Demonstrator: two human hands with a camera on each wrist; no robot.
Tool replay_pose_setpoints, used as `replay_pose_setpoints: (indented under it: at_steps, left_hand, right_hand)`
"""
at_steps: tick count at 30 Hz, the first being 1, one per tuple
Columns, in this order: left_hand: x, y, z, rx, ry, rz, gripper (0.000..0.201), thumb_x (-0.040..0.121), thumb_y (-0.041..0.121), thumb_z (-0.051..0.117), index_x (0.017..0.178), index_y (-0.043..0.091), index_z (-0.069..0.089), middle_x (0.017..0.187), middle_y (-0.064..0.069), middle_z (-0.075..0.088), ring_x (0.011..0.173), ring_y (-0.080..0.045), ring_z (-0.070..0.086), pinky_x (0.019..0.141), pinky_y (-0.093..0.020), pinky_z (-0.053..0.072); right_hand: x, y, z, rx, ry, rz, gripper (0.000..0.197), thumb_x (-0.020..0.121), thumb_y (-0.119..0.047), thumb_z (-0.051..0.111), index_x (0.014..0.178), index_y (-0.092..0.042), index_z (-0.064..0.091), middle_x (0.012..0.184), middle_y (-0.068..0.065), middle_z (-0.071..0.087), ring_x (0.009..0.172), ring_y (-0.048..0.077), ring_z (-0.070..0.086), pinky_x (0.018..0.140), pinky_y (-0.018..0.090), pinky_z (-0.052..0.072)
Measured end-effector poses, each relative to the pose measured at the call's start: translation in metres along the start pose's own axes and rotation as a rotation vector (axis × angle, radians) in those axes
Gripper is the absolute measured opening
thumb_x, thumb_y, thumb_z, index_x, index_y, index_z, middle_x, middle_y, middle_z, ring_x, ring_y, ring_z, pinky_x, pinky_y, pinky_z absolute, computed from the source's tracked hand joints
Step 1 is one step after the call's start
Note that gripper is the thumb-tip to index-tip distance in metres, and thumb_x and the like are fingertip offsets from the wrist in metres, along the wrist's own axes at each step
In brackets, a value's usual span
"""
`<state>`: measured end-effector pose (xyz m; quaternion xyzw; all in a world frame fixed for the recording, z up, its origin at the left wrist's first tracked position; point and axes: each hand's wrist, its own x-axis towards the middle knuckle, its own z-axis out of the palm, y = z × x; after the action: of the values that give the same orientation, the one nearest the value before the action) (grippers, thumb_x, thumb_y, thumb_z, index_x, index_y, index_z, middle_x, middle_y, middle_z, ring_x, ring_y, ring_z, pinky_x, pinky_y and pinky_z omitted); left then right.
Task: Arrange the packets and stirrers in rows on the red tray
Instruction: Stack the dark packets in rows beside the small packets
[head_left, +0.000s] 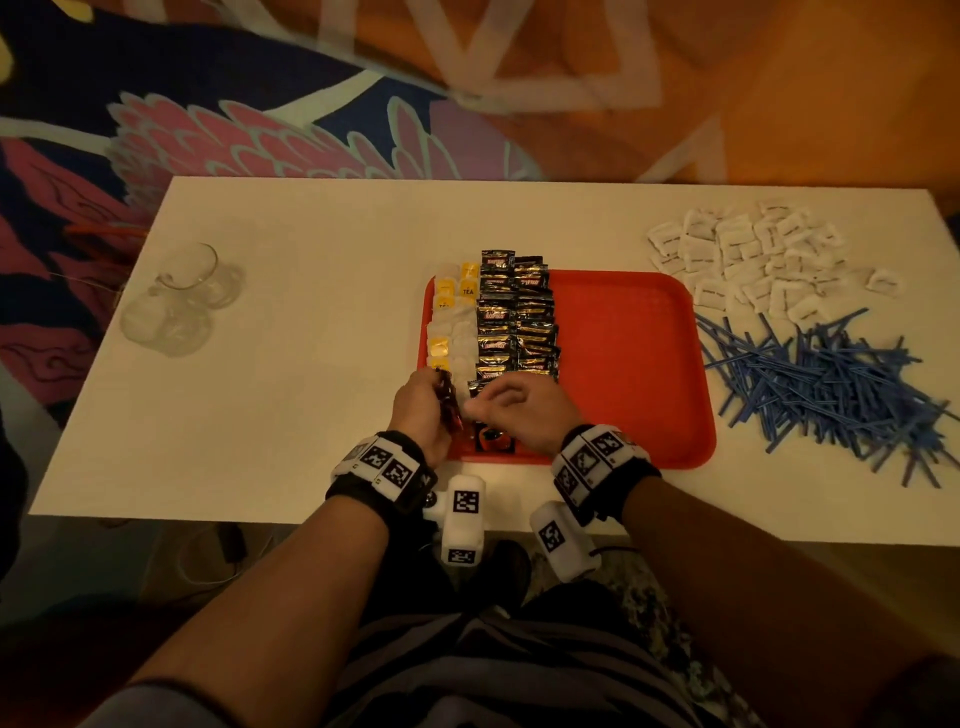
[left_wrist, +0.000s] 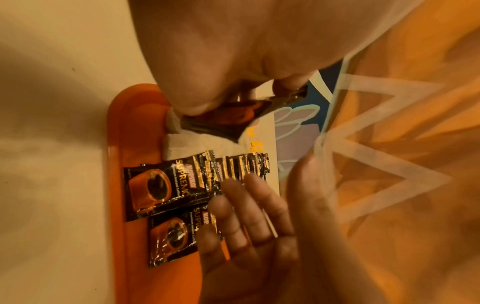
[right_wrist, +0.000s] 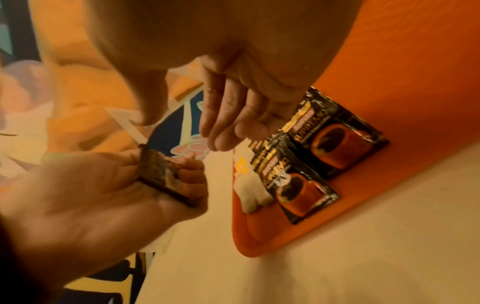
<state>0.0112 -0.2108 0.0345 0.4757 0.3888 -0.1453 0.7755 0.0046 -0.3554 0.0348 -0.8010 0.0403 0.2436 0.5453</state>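
Now the left hand curls its grip round a small stack of dark foil coffee packets, thumb on one face and fingers on the other, held on edge just off the tray's near-left corner. The right hand hovers beside it, at about three o'clock from the left hand, fingers loosely bent and holding nothing, its fingertips over the near ends of the rows.

Under them sits the red rectangular plastic tray on the white tabletop. Its left part carries two lengthwise rows of black-and-gold coffee sachets, overlapping like tiles, the farthest ones lying past the tray's far rim. At nine o'clock from those rows run yellow tea sachets mixed with white ones. The nearest two coffee sachets, each printed with an orange cup, lie flat at the near rim. The tray's right half is bare red.

At about two o'clock from the tray, well apart from the hands, lies a loose heap of white paper packets; at three o'clock, just beside the tray's right rim, a tangled pile of blue plastic stirrers. At the tabletop's left end, around ten o'clock, clear glass cups lie tipped on their sides.
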Motion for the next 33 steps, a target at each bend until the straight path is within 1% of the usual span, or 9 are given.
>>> replay_pose_setpoints:
  at_steps: [2,6,9,14,19,22,27,30,33]
  left_hand:
    - [-0.004,0.002,0.008,0.045,-0.026,0.021,0.020,0.095,0.010,0.043,0.092,0.006,0.062,0.082,-0.013,0.065,0.076,-0.026,0.063,0.070,-0.038,0.052]
    - [-0.006,0.007,0.009,0.050,-0.103,0.039,0.022,0.094,0.004,0.047,0.112,0.002,0.058,0.098,-0.016,0.064,0.088,-0.031,0.064,0.067,-0.038,0.054]
    - [-0.009,0.012,0.002,0.127,-0.168,0.100,0.004,0.095,0.010,0.059,0.099,0.009,0.061,0.092,-0.010,0.067,0.081,-0.024,0.066,0.053,-0.031,0.052]
    - [-0.007,0.011,-0.003,0.214,-0.165,0.221,0.010,0.088,0.011,0.072,0.087,0.014,0.062,0.086,-0.014,0.070,0.074,-0.030,0.067,0.064,-0.037,0.052]
    - [-0.005,0.008,0.003,0.316,-0.074,0.328,0.012,0.094,0.012,0.063,0.087,0.015,0.055,0.074,-0.009,0.063,0.054,-0.022,0.061,0.045,-0.027,0.048]
    - [-0.008,0.006,0.003,0.331,-0.096,0.355,0.012,0.093,0.028,0.067,0.092,0.019,0.060,0.080,-0.004,0.067,0.066,-0.021,0.064,0.054,-0.029,0.050]
    - [-0.007,0.003,0.001,0.413,-0.111,0.396,0.008,0.089,0.017,0.073,0.087,0.021,0.066,0.066,-0.007,0.060,0.064,-0.026,0.055,0.063,-0.038,0.048]
    - [-0.003,-0.004,0.003,0.476,-0.108,0.416,0.009,0.086,0.026,0.075,0.082,0.030,0.068,0.073,-0.017,0.066,0.061,-0.033,0.058,0.060,-0.044,0.050]
    - [0.005,-0.010,0.002,0.522,-0.037,0.394,0.021,0.085,0.043,0.072,0.088,0.022,0.070,0.092,-0.010,0.074,0.083,-0.031,0.071,0.078,-0.045,0.059]
  right_hand:
    - [0.000,-0.006,0.001,-0.035,-0.030,-0.008,0.021,0.074,-0.027,0.083,0.089,-0.020,0.070,0.076,-0.007,0.070,0.072,0.007,0.067,0.063,0.019,0.052]
    - [0.002,-0.008,-0.007,-0.125,0.006,-0.010,0.016,0.080,-0.016,0.078,0.081,-0.025,0.065,0.066,0.000,0.068,0.060,0.009,0.062,0.059,0.022,0.049]
    - [0.001,-0.008,-0.016,-0.134,0.010,0.008,0.016,0.082,-0.015,0.076,0.082,-0.025,0.064,0.052,-0.013,0.057,0.044,-0.006,0.049,0.051,0.015,0.038]
    - [0.004,-0.007,-0.018,-0.143,0.058,0.018,0.022,0.079,-0.018,0.080,0.100,-0.019,0.071,0.087,-0.006,0.069,0.076,0.006,0.065,0.057,0.014,0.042]
    - [0.003,-0.014,-0.017,-0.170,0.042,-0.029,0.013,0.079,-0.018,0.079,0.091,-0.022,0.074,0.084,-0.007,0.069,0.076,0.004,0.063,0.060,0.014,0.044]
    - [0.004,-0.015,-0.016,-0.184,0.041,-0.040,0.013,0.080,-0.019,0.079,0.087,-0.025,0.071,0.082,-0.009,0.066,0.074,-0.001,0.060,0.059,0.013,0.043]
    - [0.006,-0.006,-0.011,-0.185,-0.011,-0.026,0.022,0.075,-0.021,0.083,0.095,-0.016,0.075,0.088,-0.002,0.073,0.079,0.008,0.067,0.071,0.023,0.052]
    - [0.004,0.001,-0.009,-0.225,0.034,-0.038,0.019,0.076,-0.018,0.082,0.093,-0.012,0.076,0.075,-0.009,0.066,0.066,-0.001,0.058,0.061,0.012,0.044]
    - [0.005,0.018,-0.016,-0.258,0.068,0.048,0.020,0.079,-0.019,0.080,0.098,-0.014,0.075,0.073,-0.012,0.061,0.066,0.002,0.055,0.055,0.011,0.037]
